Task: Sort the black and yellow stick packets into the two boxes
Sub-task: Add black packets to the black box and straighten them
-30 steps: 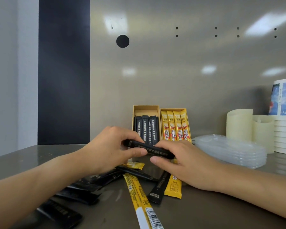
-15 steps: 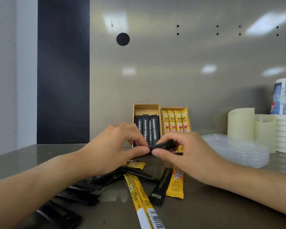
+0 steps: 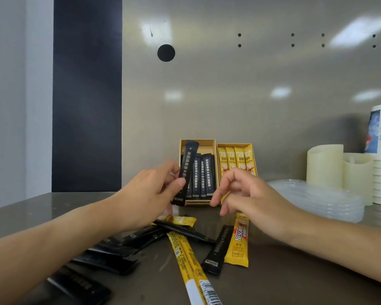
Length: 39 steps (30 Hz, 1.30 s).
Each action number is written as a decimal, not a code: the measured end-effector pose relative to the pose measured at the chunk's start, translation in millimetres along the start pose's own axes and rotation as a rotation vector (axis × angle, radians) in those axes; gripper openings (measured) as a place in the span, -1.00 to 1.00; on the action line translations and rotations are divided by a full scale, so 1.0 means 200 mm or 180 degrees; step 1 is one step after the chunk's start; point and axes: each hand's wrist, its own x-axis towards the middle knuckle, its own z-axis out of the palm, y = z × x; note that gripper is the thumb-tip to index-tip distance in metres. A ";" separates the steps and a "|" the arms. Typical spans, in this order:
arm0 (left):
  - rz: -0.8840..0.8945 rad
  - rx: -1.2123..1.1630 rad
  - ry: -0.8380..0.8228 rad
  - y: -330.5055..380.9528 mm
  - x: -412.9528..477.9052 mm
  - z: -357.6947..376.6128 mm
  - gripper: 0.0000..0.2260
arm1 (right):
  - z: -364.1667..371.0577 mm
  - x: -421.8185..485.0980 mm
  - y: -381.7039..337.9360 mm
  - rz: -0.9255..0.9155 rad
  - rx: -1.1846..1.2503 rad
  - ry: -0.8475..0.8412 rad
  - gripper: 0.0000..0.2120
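Left grip (image 3: 150, 194) pinches a black packet (image 3: 186, 170) upright; right grip (image 3: 246, 194) hovers beside it, loosely curled, empty

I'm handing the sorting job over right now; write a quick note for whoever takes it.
Left hand: grips a black packet, nearly upright before the left box.
Right hand: open, holds nothing.
Done: boxed black packets stand in the left box, four yellow ones in the right box.
To do: drop in the held packet, then sort the loose black packets and loose yellow packets on the counter.
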 end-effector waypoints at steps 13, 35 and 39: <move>0.0397 0.0297 -0.0247 0.00 -0.01 0.02 -0.92 | 0.02 0.00 -0.01 -0.0430 0.0125 0.0391 -0.79; 0.0255 0.1479 -0.0282 -0.07 0.00 -0.07 -0.86 | -0.12 0.49 -0.02 -0.0440 -0.1861 0.0533 -0.64; 0.0246 0.1520 -0.0340 -0.08 0.00 -0.07 -0.86 | -0.07 0.57 0.02 -0.0516 -0.2503 0.0408 -0.65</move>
